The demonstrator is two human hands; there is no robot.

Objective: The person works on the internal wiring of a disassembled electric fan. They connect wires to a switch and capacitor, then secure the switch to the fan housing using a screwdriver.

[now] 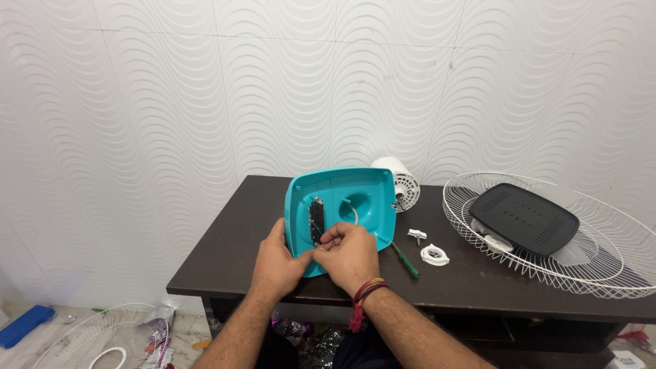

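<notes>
Both hands grip a teal fan base cover (355,198) stood on edge at the near side of the dark bench (225,232).

Left hand (277,263) clasps the cover's lower left edge, fingers closed around it; right hand (350,254) pinches, fingertips together, at something small beside the black circuit strip (316,220) inside the shell, though what it pinches is too small to tell. As a judgement, the fan is well apart already: a white motor housing (400,181) stands behind the cover, a green-handled screwdriver (406,262) and white plastic fittings (434,255) lie loose to the right, and a black panel (525,219) rests in a wire guard (615,273). Work inside the cover looks unfinished.
</notes>
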